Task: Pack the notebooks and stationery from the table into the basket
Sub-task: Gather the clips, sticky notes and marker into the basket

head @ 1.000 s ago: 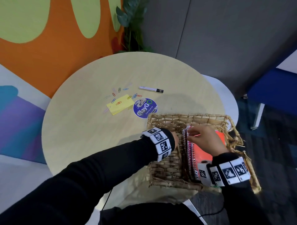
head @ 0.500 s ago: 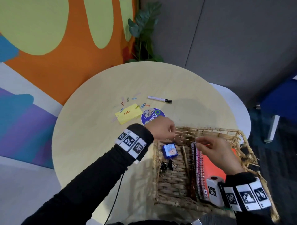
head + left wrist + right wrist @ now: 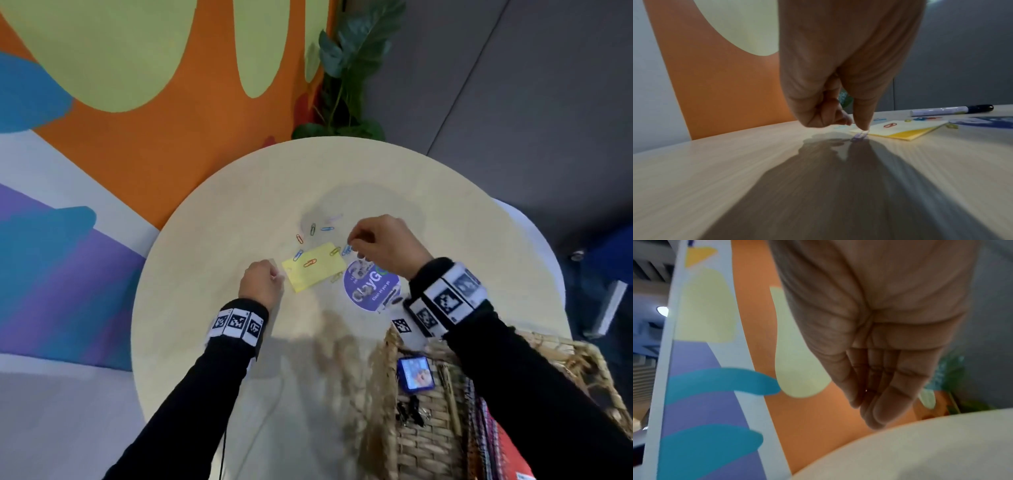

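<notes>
A yellow sticky-note pad (image 3: 313, 270) lies on the round table (image 3: 222, 342) with several coloured paper clips (image 3: 312, 229) on and around it. My left hand (image 3: 275, 275) is at the pad's left corner, fingers curled, thumb tip down on a lilac paper clip (image 3: 859, 135). My right hand (image 3: 354, 245) hovers over the clips at the pad's right end, fingers relaxed and holding nothing (image 3: 873, 415). A white marker with a black cap (image 3: 951, 110) lies behind the pad; the right hand hides it in the head view. The wicker basket (image 3: 390, 346) stands at lower right with spiral notebooks (image 3: 486, 445).
A round blue-purple sticker (image 3: 371, 286) sits on the table between pad and basket. In the basket lie a small blue box (image 3: 415, 373) and black binder clips (image 3: 411, 414). A potted plant (image 3: 346, 68) stands behind the table, before a painted wall.
Both hands have left the basket and reached forward to the paper clips by the yellow pad. The right hand has let go of the notebooks, which stay in the basket.
</notes>
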{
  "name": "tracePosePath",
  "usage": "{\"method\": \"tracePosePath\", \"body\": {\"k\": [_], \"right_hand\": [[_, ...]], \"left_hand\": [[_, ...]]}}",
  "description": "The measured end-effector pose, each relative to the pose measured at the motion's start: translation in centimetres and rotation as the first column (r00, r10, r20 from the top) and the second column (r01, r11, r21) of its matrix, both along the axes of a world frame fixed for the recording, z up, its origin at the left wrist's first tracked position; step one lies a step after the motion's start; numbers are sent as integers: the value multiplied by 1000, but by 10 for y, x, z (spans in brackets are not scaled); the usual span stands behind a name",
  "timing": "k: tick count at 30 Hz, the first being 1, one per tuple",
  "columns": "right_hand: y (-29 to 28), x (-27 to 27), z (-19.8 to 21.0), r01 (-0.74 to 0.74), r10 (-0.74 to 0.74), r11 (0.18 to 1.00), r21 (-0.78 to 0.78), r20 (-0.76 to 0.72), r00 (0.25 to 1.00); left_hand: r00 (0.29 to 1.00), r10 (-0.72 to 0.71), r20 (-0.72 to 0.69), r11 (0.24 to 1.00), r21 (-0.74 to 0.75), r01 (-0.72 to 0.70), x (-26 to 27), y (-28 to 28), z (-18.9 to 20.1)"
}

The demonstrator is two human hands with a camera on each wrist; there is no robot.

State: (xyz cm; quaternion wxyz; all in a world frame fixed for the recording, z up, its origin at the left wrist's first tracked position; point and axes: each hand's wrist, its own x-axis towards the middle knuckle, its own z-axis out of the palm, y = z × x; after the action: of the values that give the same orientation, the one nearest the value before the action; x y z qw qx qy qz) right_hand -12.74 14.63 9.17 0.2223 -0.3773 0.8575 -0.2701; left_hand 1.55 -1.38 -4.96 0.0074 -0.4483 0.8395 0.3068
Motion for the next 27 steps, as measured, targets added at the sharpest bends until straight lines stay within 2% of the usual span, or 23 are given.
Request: {"method": "tracePosePath", "body": {"k": [6,10,15,19,21,24,25,27], "right_hand": [[-68,-1,-54,-111,113,955,276,9,994],[-94,-3,-88,-141,162,910,390,-21,987],[-112,-3,-116,-215,282,802,558,-35,959],[-120,-3,-130,-213,323,702,680,-38,946],[-119,-5,-135,-255,386,667,700,-32,922],[-113,-27,-168,-291,458,656,696,-60,887],[-111,-23,-156,-264,422,685,679,-74,904],[-104,-7,-103,-225,352,759,611,-93,931]], "left_hand": [[997,-81,12,995,-53,82,-7,-12,-18],[994,-110,-9,994,11,110,-7,-14,-21],[990,-110,-89,991,67,116,6,-4,-12],[977,-132,-166,985,86,147,34,12,-7],[974,-143,-173,983,91,161,49,20,-7],[974,-155,-165,976,125,177,65,36,-3],[972,-163,-168,972,142,187,68,42,-2],[971,-165,-172,965,175,195,71,54,1]]}}
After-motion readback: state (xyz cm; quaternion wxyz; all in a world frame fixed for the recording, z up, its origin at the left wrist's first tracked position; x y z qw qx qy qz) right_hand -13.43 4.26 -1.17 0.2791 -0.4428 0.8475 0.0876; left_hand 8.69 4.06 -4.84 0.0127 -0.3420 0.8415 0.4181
